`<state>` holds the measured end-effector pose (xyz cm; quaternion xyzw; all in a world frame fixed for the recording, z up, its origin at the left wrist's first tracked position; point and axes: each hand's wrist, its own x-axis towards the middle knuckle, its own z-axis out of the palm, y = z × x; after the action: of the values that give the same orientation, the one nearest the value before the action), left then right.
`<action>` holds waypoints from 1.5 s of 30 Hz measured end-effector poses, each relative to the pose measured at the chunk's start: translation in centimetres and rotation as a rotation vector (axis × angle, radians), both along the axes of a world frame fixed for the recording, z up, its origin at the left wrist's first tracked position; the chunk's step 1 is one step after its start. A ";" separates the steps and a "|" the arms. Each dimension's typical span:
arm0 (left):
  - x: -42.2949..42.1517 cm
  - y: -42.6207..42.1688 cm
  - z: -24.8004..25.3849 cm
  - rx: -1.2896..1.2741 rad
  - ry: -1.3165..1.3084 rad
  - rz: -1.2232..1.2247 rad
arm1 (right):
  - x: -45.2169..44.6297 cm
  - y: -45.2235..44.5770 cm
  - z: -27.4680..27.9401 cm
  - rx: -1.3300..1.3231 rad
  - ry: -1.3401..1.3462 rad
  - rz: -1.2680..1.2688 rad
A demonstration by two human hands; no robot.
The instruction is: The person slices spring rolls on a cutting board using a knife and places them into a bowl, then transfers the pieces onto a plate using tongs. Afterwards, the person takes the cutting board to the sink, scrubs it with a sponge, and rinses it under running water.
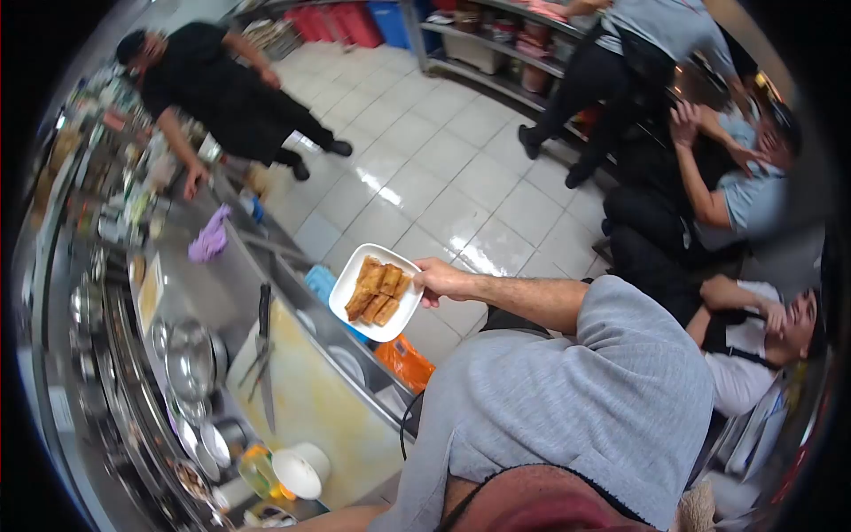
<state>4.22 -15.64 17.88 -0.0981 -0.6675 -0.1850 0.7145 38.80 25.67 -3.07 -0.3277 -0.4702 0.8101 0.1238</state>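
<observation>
My right hand (439, 282) grips the edge of a square white dish (403, 323), its fingers closed on the rim. Several golden-brown rolled pieces (377, 291) lie on the dish. The dish is held out in front of my grey shirt, above the edge of the steel counter. Of my left arm only a part shows at the bottom edge, and the left hand is outside the frame. Below and left of the dish, a white-green cutting board (341, 434) bears a black-handled knife (265, 355) and what looks like scissors or tongs (258, 365).
White bowls (300, 470) and metal bowls (193, 359) stand around the board. A purple cloth (210, 235) lies on the counter. A person in black (208, 89) stands at the far left. Three other people are at the right, near shelves (492, 75). An orange bag (404, 359) is below the dish.
</observation>
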 end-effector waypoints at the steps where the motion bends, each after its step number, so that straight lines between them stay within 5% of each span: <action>1: 0.2 3.5 0.0 -0.003 0.005 -0.072 | 2.1 0.9 -0.2 0.014 -0.003 -0.084; 7: 6.7 27.5 -1.4 0.072 -0.290 -0.780 | 14.8 6.3 0.1 0.036 0.007 -0.452; 12: 15.1 45.7 -5.5 -0.161 -0.679 -1.342 | 24.4 9.4 0.8 0.086 -0.011 -0.775; 16: 25.2 55.9 -8.5 -0.643 -1.011 -1.701 | 31.3 11.0 1.9 0.093 -0.052 -1.015; 18: 29.4 59.0 -10.0 -1.166 -0.941 -1.771 | 33.8 10.8 1.6 0.061 -0.055 -1.154; 22: 37.4 63.9 -13.7 -1.712 -1.109 -1.757 | 38.6 12.0 1.2 0.039 -0.095 -1.398; 25: 42.5 67.0 -16.4 -1.885 -1.219 -1.897 | 41.6 13.5 0.9 0.055 -0.128 -1.531; 30: 40.1 76.3 -35.7 -1.775 -1.542 -1.895 | 45.7 18.6 0.4 0.037 -0.066 -1.726; 31: 37.1 77.6 -41.5 -1.742 -1.516 -1.794 | 46.6 19.9 0.4 0.044 -0.066 -1.737; 33: 29.9 78.1 -50.4 -1.845 -1.867 -1.290 | 47.8 22.1 0.2 0.040 -0.064 -1.821; 35: 26.4 76.4 -52.5 -1.740 -2.271 -0.234 | 49.4 24.9 -0.1 0.024 -0.101 -1.878; 36: 25.7 77.2 -51.9 -1.724 -2.282 -0.218 | 50.0 26.1 -0.3 0.032 -0.087 -1.886; 40: 23.6 83.3 -49.0 -1.948 -1.914 -1.458 | 55.4 32.9 -1.0 0.030 -0.031 -1.935; 42: 27.7 85.7 -45.4 -1.526 -2.221 -0.912 | 59.4 37.7 -2.0 0.006 0.052 -1.980; 44: 29.9 90.6 -46.2 -1.424 -2.170 -1.230 | 62.0 40.8 -1.9 0.006 0.036 -2.029; 45: 31.9 92.5 -46.4 -1.542 -1.928 -1.280 | 63.8 42.3 -1.9 0.018 -0.017 -2.026</action>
<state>36.11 76.84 -28.56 -0.5835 -0.6636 -0.0597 -0.4643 102.55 67.98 -4.95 -0.5772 0.0222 0.3178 0.7519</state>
